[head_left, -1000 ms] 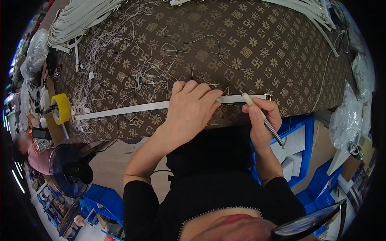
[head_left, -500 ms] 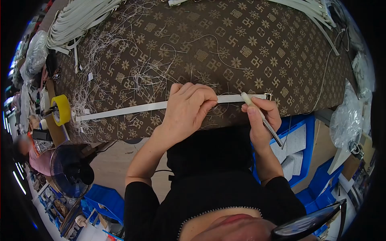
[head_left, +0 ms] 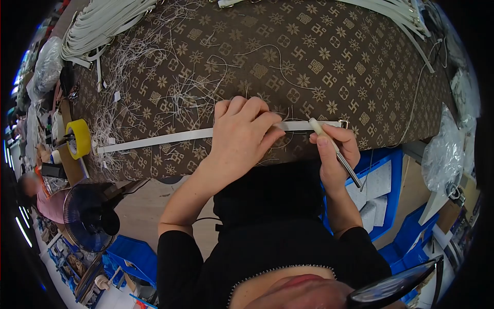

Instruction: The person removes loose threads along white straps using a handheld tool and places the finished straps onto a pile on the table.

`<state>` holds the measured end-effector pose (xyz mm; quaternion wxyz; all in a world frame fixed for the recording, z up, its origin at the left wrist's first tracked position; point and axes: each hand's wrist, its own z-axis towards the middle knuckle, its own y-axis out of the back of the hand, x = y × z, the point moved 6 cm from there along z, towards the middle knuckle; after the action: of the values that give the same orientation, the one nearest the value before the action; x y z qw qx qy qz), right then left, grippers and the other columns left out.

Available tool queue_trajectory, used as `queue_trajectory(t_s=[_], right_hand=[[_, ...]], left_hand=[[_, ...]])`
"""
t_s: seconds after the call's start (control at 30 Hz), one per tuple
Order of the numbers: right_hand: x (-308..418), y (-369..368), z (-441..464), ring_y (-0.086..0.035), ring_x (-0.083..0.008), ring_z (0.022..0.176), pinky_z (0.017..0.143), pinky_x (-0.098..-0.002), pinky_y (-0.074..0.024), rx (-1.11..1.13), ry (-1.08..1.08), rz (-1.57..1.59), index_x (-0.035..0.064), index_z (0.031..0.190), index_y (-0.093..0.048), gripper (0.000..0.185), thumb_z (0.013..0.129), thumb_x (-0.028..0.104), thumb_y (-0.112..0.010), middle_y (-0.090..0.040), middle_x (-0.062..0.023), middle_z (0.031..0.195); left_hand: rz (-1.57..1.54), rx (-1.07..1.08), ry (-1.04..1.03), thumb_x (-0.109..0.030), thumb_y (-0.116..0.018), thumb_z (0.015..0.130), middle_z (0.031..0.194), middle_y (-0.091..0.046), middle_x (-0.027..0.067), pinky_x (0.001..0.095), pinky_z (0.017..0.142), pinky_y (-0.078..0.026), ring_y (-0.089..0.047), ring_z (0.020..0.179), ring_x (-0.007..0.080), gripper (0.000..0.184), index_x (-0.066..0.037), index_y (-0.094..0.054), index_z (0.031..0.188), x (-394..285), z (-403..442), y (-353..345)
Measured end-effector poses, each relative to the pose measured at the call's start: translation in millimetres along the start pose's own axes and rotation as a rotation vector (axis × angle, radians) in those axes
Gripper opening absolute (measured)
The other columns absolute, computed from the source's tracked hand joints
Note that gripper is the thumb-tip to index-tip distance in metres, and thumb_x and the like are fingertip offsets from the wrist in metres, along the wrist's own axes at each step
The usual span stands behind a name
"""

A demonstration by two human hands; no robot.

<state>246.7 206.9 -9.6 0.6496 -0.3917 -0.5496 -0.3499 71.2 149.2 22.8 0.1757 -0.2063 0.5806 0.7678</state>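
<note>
The light is even and moderate over the brown cloth (head_left: 375, 87), with soft, dim shade about my left hand (head_left: 239, 136) and right hand (head_left: 337, 154). Both hands look sharp enough; the white strap (head_left: 175, 139) stands out brightly, and the tool (head_left: 349, 169) has a thin metallic shine. Pale glints speckle the plastic (head_left: 442, 149), while my black shirt (head_left: 272, 237) loses most detail. Lamps (head_left: 23, 233) glare at far left. The wide lens bows the cloth's edges, smears the rim and leaves black corners.
</note>
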Motion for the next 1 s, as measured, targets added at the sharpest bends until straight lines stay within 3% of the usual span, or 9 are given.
queue_trajectory(t_s=[0.2,0.43,0.5,0.73,0.9,1.0], right_hand=[[0.8,-0.1,0.1,-0.063,-0.0142,0.092,0.084,-0.0253,-0.0507,-0.001,-0.006,-0.021,-0.0043,0.109,-0.058,0.021,0.089,-0.002,-0.063,-0.064,-0.0148,0.107],[0.1,0.2,-0.1,-0.063,-0.0140,0.092,0.084,-0.0250,-0.0506,-0.011,-0.019,-0.016,-0.0039,0.109,-0.058,0.021,0.088,-0.002,-0.064,-0.065,-0.0143,0.106],[-1.4,1.5,-1.1,-0.063,-0.0137,0.091,0.084,-0.0248,-0.0505,0.001,0.000,-0.079,-0.0037,0.109,-0.058,0.021,0.089,-0.002,-0.064,-0.065,-0.0138,0.105],[-1.4,-0.5,0.9,-0.064,-0.0138,0.092,0.083,-0.0247,-0.0505,-0.009,-0.044,-0.069,-0.0033,0.109,-0.058,0.021,0.089,0.000,-0.064,-0.065,-0.0133,0.105],[7.4,-0.7,7.5,-0.065,-0.0160,0.095,0.086,-0.0262,-0.0513,-0.008,0.073,-0.019,-0.0033,0.112,-0.056,0.022,0.091,0.000,-0.061,-0.064,-0.0145,0.105],[4.8,-3.5,13.2,-0.065,-0.0174,0.097,0.087,-0.0269,-0.0514,0.036,-0.017,-0.061,-0.0039,0.112,-0.056,0.021,0.091,0.000,-0.060,-0.065,-0.0152,0.105]], left_hand=[[-0.101,0.067,0.118,-0.018,-0.076,0.075,0.083,-0.058,-0.0017,0.0344,0.077,-0.033,-0.053,0.078,0.0188,0.010,-0.014,-0.069,0.080,6.0,2.9,-4.6],[-0.138,0.058,0.046,-0.013,-0.070,0.079,0.086,-0.058,0.0005,0.0346,0.073,-0.035,-0.053,0.077,0.0207,0.008,-0.011,-0.064,0.083,3.6,4.6,-8.8],[-0.093,-0.037,-0.002,-0.012,-0.068,0.081,0.088,-0.058,0.0012,0.0339,0.072,-0.035,-0.053,0.078,0.0211,0.008,-0.010,-0.062,0.085,-1.1,0.9,-6.7],[-0.188,0.003,0.037,-0.010,-0.069,0.080,0.089,-0.059,0.0017,0.0338,0.071,-0.036,-0.053,0.078,0.0223,0.008,-0.010,-0.062,0.085,5.7,3.3,-7.3],[-0.081,-0.009,0.020,-0.005,-0.069,0.079,0.091,-0.058,0.0053,0.0350,0.069,-0.042,-0.054,0.078,0.0245,0.010,-0.007,-0.062,0.086,-3.4,8.0,-4.2],[-0.110,-0.050,0.037,-0.003,-0.069,0.078,0.093,-0.057,0.0072,0.0344,0.066,-0.044,-0.056,0.079,0.0257,0.012,-0.005,-0.061,0.086,-0.7,4.5,-8.0]])
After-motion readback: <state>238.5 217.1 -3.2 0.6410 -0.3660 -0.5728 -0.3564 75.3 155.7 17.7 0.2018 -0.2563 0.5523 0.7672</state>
